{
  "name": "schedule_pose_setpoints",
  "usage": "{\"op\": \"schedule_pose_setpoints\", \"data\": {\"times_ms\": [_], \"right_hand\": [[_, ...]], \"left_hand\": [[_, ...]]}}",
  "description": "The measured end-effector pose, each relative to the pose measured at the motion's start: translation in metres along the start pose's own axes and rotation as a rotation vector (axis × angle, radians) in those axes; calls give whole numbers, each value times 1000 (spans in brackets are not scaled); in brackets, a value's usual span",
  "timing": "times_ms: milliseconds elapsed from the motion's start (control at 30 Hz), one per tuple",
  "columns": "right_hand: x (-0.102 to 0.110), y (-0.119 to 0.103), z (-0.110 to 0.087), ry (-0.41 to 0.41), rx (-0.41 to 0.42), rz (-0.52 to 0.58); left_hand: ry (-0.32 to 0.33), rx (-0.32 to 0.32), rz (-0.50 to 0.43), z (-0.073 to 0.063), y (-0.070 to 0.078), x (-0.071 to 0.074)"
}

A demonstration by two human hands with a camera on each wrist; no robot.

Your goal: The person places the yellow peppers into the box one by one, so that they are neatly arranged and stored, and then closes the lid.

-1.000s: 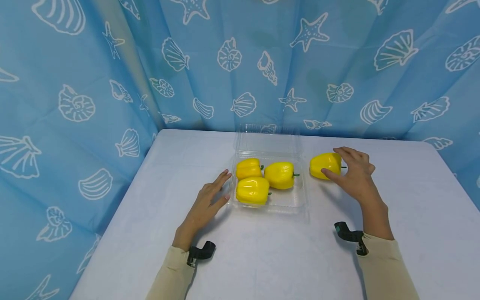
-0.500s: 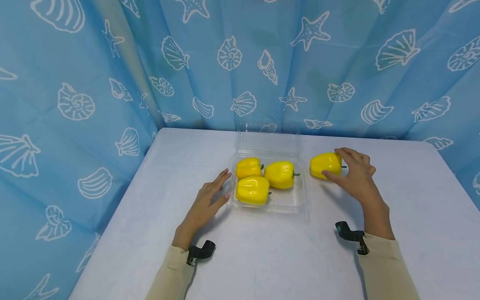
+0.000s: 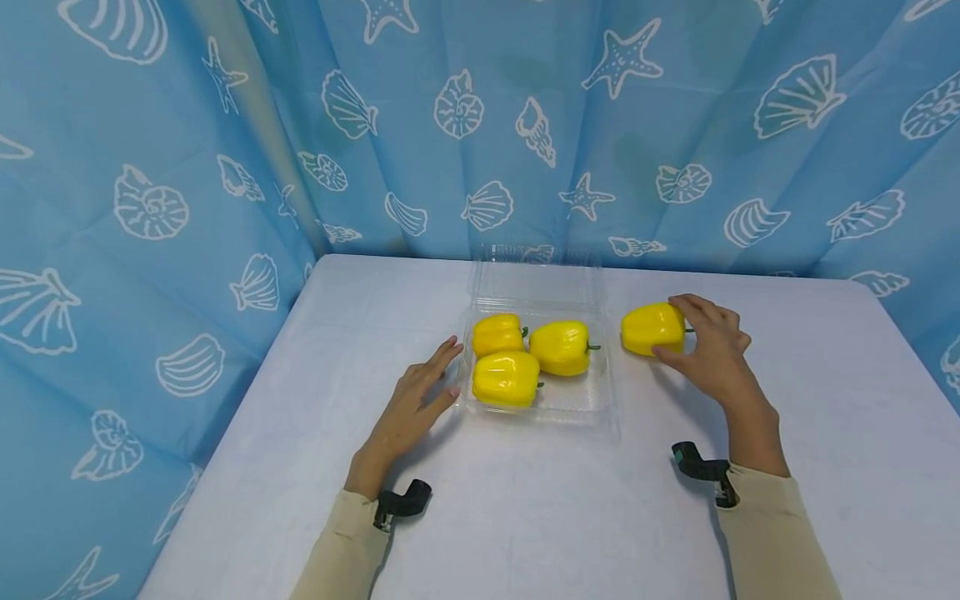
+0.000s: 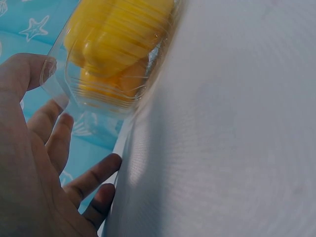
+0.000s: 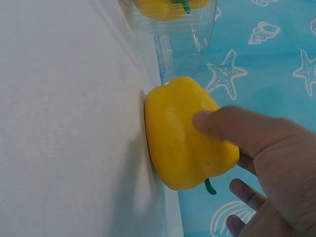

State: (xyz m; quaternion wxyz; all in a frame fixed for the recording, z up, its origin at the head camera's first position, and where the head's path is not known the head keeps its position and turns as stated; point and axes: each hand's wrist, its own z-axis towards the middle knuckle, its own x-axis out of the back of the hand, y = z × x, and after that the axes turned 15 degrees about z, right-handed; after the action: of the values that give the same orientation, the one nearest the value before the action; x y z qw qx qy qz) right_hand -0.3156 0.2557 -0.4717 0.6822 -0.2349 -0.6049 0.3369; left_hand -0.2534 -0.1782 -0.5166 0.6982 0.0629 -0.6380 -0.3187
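A yellow bell pepper with a green stem lies on the white table, right of a clear plastic clamshell box. Around its stem end, my right hand holds the pepper between thumb and fingers; in the right wrist view the thumb lies across its side. Inside the box sit a rear pepper, a front pepper and a right-hand pepper, all yellow. At the box's left edge my left hand stays with fingers extended, its thumb tip at the rim.
The box's clear lid is folded back toward the far table edge. Behind the white-covered table hangs a blue curtain with shell prints. A black wrist camera is strapped on each sleeve.
My right thumb has shifted slightly along the pepper toward its stem end. The left hand and the box stay in place.
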Motion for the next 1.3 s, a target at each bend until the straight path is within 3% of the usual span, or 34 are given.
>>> {"op": "schedule_pose_setpoints", "data": {"times_ms": [900,1300], "right_hand": [[8,-9,-2,61,34,-20],[16,-23,-8,97,78,-1]], "left_hand": [[7,4,26,1,1,0],[-1,1,21,1,0,0]]}}
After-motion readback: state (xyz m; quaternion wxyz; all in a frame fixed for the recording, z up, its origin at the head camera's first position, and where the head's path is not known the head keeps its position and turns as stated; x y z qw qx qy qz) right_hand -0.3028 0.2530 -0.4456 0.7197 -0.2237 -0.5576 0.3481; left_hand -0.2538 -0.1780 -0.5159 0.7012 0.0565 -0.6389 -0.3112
